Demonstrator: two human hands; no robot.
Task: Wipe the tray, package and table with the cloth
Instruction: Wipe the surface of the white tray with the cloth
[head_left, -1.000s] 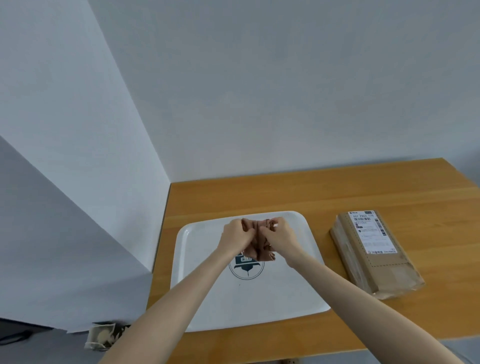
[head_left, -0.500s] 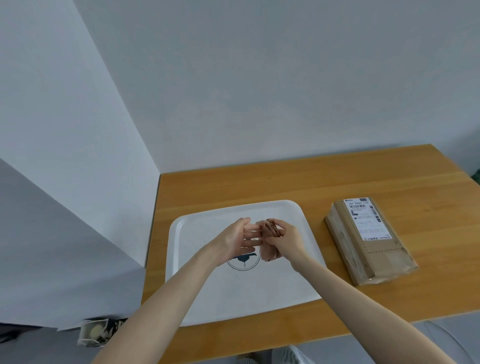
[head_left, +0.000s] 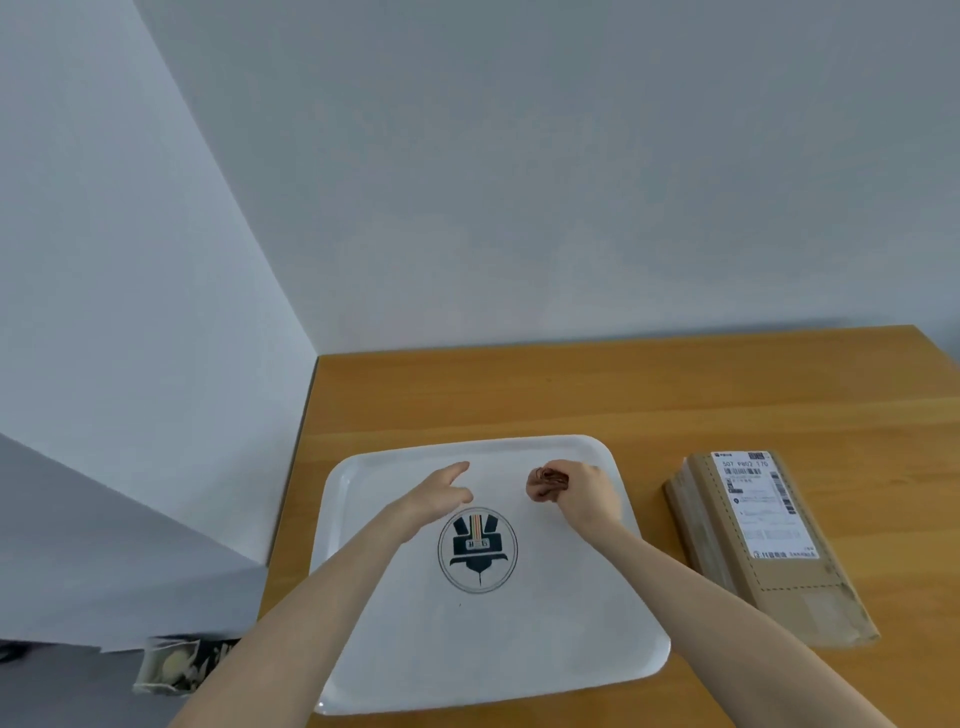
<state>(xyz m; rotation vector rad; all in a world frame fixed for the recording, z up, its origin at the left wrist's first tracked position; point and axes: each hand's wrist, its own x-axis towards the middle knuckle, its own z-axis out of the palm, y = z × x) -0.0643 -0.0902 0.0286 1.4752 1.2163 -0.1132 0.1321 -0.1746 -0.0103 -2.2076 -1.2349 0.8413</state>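
Note:
A white tray (head_left: 561, 639) with a dark round logo lies on the wooden table (head_left: 597, 389). My right hand (head_left: 587, 493) hovers over the tray's far right part, shut on a bunched brown cloth (head_left: 543, 483). My left hand (head_left: 441, 488) is over the tray's far middle, fingers loosely apart, holding nothing, a short gap left of the cloth. A brown cardboard package (head_left: 769, 545) with a white shipping label lies flat on the table right of the tray.
White walls meet in a corner behind the table's far left end. The table's left edge runs close beside the tray. A patterned object (head_left: 176, 665) sits low on the floor at the left.
My hands, together on the cloth a second ago, have parted. The left hand let go and moved left; the right hand keeps the bunched cloth and shifted right.

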